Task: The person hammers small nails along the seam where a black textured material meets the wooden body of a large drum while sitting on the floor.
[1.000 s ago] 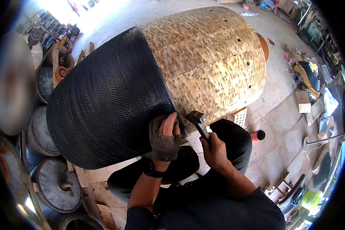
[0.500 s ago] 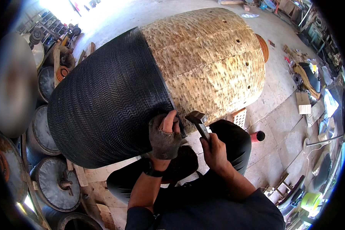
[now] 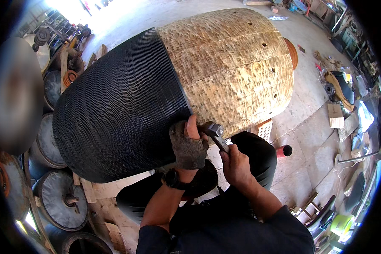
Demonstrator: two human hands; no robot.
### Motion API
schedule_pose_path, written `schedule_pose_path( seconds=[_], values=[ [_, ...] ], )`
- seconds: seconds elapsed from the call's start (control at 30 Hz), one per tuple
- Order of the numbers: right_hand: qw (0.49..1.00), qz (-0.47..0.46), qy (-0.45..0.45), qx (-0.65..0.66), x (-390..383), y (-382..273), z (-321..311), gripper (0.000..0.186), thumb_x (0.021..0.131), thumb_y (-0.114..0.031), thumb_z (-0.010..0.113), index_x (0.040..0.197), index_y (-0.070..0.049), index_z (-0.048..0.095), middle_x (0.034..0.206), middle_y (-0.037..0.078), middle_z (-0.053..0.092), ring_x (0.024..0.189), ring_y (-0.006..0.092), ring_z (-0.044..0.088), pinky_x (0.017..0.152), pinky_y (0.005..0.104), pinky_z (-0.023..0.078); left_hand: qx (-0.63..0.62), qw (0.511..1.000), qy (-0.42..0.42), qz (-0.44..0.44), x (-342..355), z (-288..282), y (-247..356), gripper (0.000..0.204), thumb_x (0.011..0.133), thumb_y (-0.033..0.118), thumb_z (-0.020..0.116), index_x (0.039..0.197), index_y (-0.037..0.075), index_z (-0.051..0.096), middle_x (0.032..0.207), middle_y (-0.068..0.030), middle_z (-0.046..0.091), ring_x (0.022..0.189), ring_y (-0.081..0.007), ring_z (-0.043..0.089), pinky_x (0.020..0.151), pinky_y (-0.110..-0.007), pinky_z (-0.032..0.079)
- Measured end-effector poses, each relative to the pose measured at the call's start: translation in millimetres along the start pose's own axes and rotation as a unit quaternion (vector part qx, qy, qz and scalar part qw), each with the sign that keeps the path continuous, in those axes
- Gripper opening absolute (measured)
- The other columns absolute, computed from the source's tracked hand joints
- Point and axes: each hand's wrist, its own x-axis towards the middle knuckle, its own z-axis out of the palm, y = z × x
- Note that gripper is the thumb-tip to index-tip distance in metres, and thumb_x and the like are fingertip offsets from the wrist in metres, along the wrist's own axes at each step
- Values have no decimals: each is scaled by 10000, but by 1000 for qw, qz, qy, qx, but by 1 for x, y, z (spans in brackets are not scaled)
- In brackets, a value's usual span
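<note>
A large wooden drum (image 3: 237,63) lies on its side in front of me, its pale surface pitted and marked with a few small holes. Black, finely ridged wrapping (image 3: 122,101) covers its left half. My left hand (image 3: 188,144), in a dark fingerless glove, is closed at the wrapping's lower right edge, thumb pointing up; whatever its fingers hold is hidden. My right hand (image 3: 237,167) grips a hammer (image 3: 218,137) by the handle. The hammer's metal head is right beside my left fingers, close to the drum's lower side.
Several round metal-faced rollers (image 3: 63,201) line the floor at the left. A blurred round shape (image 3: 17,95) fills the far left. Right of my knee lies a red cylinder (image 3: 284,151), near a perforated block (image 3: 264,129). Scrap and a cardboard box (image 3: 335,115) litter the right side.
My left hand has shifted right along the wrapping's edge, and its wrist has turned a little. The hammer head has tilted and now sits nearer to those fingers.
</note>
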Motion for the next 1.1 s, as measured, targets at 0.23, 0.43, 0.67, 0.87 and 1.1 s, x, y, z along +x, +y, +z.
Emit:
schedule_pose_path(
  seconds=[0.23, 0.43, 0.67, 0.87, 1.1],
  values=[
    [1000, 12, 14, -14, -5, -1, -3, 146, 935, -93, 621, 1009, 3, 539, 748, 220, 624, 673, 429, 641, 593, 468, 497, -27, 999, 26, 13, -3, -1, 4, 689, 723, 25, 718, 1360, -54, 467, 1045, -200, 595, 965, -363, 582, 913, -528, 436],
    [971, -170, 152, 73, -1, 0, -5, 205, 912, -82, 658, 1026, 24, 524, 701, 185, 613, 595, 401, 632, 531, 465, 489, -24, 993, 68, 96, -54, -13, -3, 657, 799, 106, 738, 1382, -22, 463, 1182, -205, 581, 1054, -365, 581, 930, -509, 454],
    [996, -31, 53, 66, -5, 8, -2, 142, 946, -96, 604, 1007, 23, 558, 743, 227, 641, 672, 431, 653, 571, 449, 515, 27, 974, -212, 81, -150, 8, -21, 382, 845, 246, 697, 1176, 79, 605, 1116, -145, 599, 1015, -362, 591, 887, -518, 476],
    [997, -40, 11, -61, 4, 6, 9, 103, 981, -108, 538, 971, -10, 507, 667, 198, 568, 602, 417, 605, 526, 437, 461, 59, 953, -288, 80, -168, 22, -27, 317, 861, 268, 632, 1111, 72, 626, 1104, -157, 632, 1046, -335, 602, 906, -482, 486],
    [953, -116, 164, 226, -9, -1, 1, 235, 1014, -198, 462, 954, 17, 537, 753, 51, 559, 620, 121, 506, 527, 262, 395, 81, 959, -252, 96, -166, 31, -25, 277, 908, 186, 551, 1122, 57, 671, 1182, -169, 663, 1065, -322, 632, 921, -492, 496]
  ],
)
